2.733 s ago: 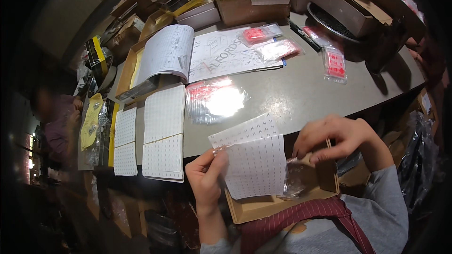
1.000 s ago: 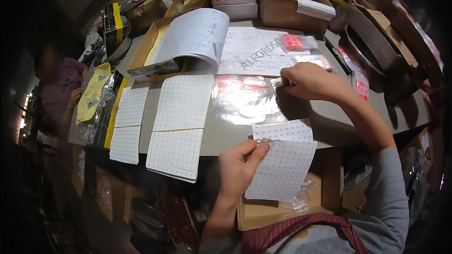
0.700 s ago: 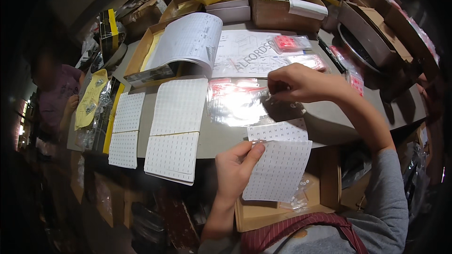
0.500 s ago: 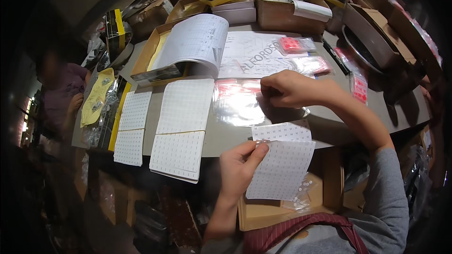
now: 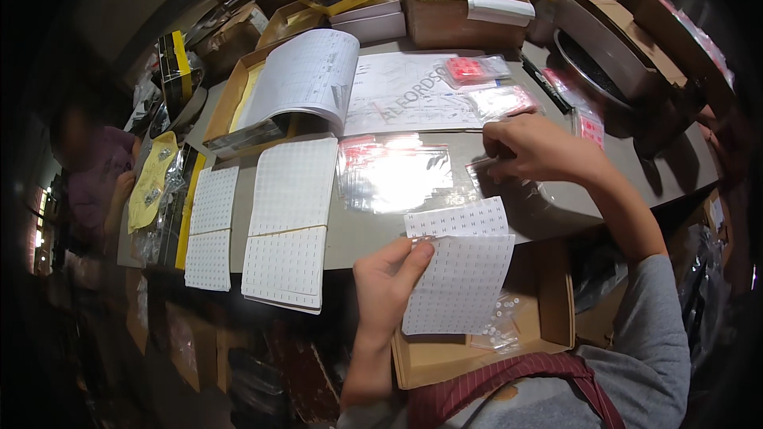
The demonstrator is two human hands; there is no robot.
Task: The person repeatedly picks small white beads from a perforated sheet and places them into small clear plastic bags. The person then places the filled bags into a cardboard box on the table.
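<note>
My left hand (image 5: pixel 387 286) pinches the label sheets (image 5: pixel 455 290) over the cardboard box (image 5: pixel 556 306), my right hand (image 5: pixel 544 147) pinches a clear bag (image 5: pixel 476 175) beside the bag pile (image 5: pixel 397 179), and I should grip softly so nothing creases.

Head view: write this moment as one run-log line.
left hand: pinching printed sheets | right hand: holding clear bag over table | cardboard box: partly under sheets, small white pieces inside

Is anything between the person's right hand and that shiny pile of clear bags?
Only a small clear bag, apparently pinched by the right hand, shows between it and the pile of clear bags; nothing else visible stands there.
</note>
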